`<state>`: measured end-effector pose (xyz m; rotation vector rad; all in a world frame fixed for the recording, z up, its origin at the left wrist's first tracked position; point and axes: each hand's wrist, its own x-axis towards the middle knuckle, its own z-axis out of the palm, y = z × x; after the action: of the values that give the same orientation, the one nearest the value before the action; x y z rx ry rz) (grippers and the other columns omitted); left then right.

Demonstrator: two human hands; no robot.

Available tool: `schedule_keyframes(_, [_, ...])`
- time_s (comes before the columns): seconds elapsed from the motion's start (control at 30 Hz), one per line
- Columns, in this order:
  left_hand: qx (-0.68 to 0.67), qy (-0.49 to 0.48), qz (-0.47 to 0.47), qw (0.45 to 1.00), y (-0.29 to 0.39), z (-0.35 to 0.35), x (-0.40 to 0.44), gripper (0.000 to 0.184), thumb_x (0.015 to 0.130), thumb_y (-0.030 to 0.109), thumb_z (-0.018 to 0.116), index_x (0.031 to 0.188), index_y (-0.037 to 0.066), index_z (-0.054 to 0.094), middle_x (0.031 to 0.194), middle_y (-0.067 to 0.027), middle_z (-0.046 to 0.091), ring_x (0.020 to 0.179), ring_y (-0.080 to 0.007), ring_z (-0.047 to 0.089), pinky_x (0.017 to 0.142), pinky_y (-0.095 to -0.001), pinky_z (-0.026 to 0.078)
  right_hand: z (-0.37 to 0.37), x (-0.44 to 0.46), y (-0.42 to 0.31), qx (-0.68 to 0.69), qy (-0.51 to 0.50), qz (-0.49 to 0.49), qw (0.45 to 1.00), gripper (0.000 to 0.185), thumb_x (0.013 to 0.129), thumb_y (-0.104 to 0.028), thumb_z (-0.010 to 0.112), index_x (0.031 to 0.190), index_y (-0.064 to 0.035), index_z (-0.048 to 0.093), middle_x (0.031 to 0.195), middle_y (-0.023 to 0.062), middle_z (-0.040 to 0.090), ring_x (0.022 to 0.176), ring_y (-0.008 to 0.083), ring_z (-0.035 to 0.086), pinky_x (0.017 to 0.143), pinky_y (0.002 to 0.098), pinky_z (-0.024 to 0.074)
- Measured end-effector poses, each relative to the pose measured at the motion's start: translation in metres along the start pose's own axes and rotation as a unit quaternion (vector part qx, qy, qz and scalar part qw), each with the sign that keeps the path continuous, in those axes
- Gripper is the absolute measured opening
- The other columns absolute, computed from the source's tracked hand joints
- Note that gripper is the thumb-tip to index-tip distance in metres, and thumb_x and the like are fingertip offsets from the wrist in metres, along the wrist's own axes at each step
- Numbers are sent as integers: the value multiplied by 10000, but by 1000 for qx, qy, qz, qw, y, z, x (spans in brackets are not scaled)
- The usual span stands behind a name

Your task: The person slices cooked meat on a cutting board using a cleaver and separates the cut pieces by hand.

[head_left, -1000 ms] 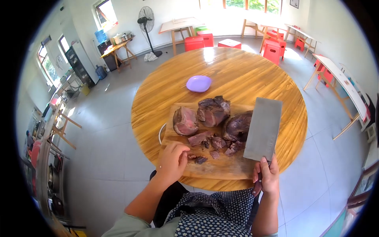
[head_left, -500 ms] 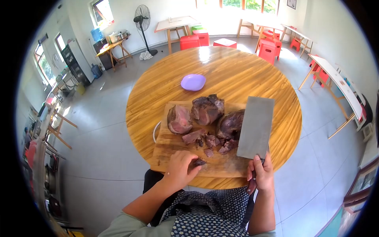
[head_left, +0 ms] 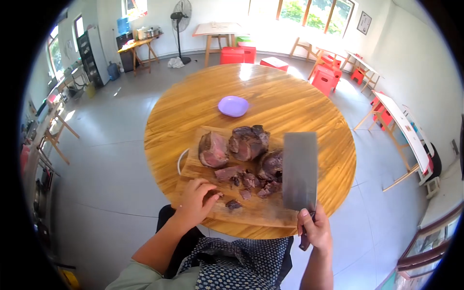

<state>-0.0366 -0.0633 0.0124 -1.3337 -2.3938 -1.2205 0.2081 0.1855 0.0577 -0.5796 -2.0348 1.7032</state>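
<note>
My right hand [head_left: 314,229] grips the dark handle of a cleaver [head_left: 299,169], its broad blade raised upright over the right side of the wooden cutting board [head_left: 193,186]. My left hand [head_left: 197,203] rests at the board's near left, fingers bent and thumb apart from them; a tiny bit lies at the fingertips. Just right of it lies a small dark piece of meat [head_left: 233,204]. Cut meat pieces [head_left: 250,181] are scattered mid-board. Behind them sit large chunks of meat [head_left: 213,150], [head_left: 249,142]; another chunk [head_left: 270,164] is partly hidden by the blade.
The board lies on a round wooden table [head_left: 285,92]. A purple dish [head_left: 233,106] stands beyond the meat. A metal handle [head_left: 181,162] sticks out at the board's left. Further off are red stools [head_left: 232,55], a standing fan [head_left: 180,29] and side tables [head_left: 403,121].
My left hand has let go of the small dark meat piece and moved left of it. The cleaver stays in my right hand, now more upright. The view has shifted.
</note>
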Motion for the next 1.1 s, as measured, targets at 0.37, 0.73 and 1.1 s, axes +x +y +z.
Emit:
schedule_keyframes(0.37, [4,34,2,999,-3,-3,-3,272,836,139,785,1048,22,661,1071,-129,625,994,-342,586,877,-411,478,-10,3,-92,-416,-269,4,869,284,963,-284,674,940,-25,559,818,193,639,765,426,614,661,480,468])
schedule_keyframes(0.73, [14,23,15,1000,-4,-1,-2,198,823,113,756,976,41,653,1052,-114,624,999,-347,567,859,-441,448,-20,8,-73,-407,-228,66,882,231,982,-254,647,1008,-29,598,830,218,648,783,450,594,667,463,467])
schedule_keyframes(1.1, [1,10,52,999,2,-2,-3,163,813,48,757,923,41,637,978,-117,662,874,-338,611,805,-437,476,0,9,28,128,10,47,991,137,1055,-186,553,1098,-59,576,684,26,535,467,110,509,412,250,426])
